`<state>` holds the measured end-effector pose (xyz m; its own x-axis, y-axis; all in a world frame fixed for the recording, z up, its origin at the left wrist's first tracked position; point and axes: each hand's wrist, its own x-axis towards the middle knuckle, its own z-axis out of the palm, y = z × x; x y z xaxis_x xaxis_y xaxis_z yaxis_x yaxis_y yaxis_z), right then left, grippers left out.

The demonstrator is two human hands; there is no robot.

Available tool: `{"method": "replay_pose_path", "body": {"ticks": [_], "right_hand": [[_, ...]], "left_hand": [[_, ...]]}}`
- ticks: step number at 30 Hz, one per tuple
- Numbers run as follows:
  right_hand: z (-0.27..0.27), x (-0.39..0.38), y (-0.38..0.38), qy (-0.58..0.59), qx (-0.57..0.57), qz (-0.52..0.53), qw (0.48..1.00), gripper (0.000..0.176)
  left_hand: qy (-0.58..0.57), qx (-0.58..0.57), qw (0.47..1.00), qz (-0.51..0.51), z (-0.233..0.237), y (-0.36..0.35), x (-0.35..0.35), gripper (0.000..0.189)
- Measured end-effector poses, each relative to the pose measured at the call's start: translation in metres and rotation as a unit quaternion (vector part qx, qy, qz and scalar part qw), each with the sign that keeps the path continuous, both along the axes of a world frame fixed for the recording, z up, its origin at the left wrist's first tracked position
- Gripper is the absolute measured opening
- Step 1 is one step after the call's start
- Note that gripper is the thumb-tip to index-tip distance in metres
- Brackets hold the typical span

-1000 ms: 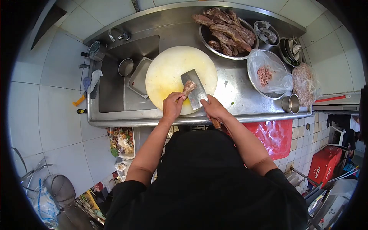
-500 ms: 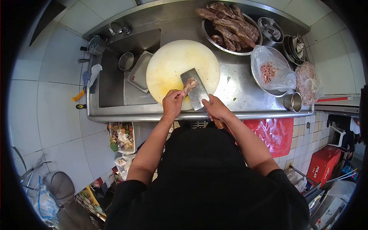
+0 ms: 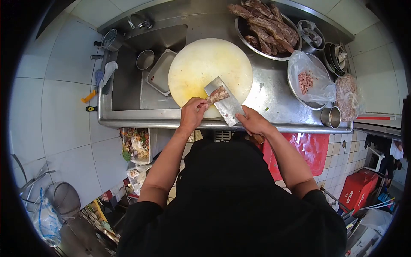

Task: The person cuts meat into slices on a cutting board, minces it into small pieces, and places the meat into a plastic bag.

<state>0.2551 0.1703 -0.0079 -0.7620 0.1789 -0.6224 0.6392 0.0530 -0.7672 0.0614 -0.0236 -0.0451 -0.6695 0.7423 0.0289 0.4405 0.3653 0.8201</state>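
My left hand [image 3: 193,113] pinches the near end of a piece of meat [image 3: 218,95] over the front of the round white chopping board [image 3: 201,55]. The meat's far end lies on or against the broad blade of a cleaver [image 3: 230,108]. Gripping that cleaver is my right hand [image 3: 254,121], with its brown wooden handle partly hidden below the palm. The blade slants across the board's front right edge. Small dark specks dot the yellow-stained board.
Behind on the right, a metal bowl [image 3: 243,38] is heaped with long meat pieces. A bag-lined bowl [image 3: 292,89] holds small pink pieces. A metal cup [image 3: 330,117] stands near the counter edge. Left is a sink [image 3: 126,81] with a tray [image 3: 159,75].
The view has shifted slightly, moving the board up and right in the picture. The meat piece now stretches further right across the blade. Both hands keep their holds.
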Motion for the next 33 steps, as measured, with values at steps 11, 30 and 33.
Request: {"method": "replay_pose_path", "body": {"ticks": [11,30,33], "right_hand": [[-0.027,-0.030,-0.031,0.026,0.074,-0.054,0.995,0.037],[0.001,-0.053,-0.036,0.009,0.168,0.014,0.986,0.038],[0.004,-0.060,-0.040,0.030,0.230,0.029,0.972,0.037]], "left_hand": [[-0.005,0.001,1.000,0.029,0.000,0.001,-0.005,0.014],[-0.020,-0.040,0.998,0.043,-0.002,-0.006,-0.001,0.013],[-0.019,-0.049,0.998,0.037,-0.001,-0.008,-0.005,0.013]]}}
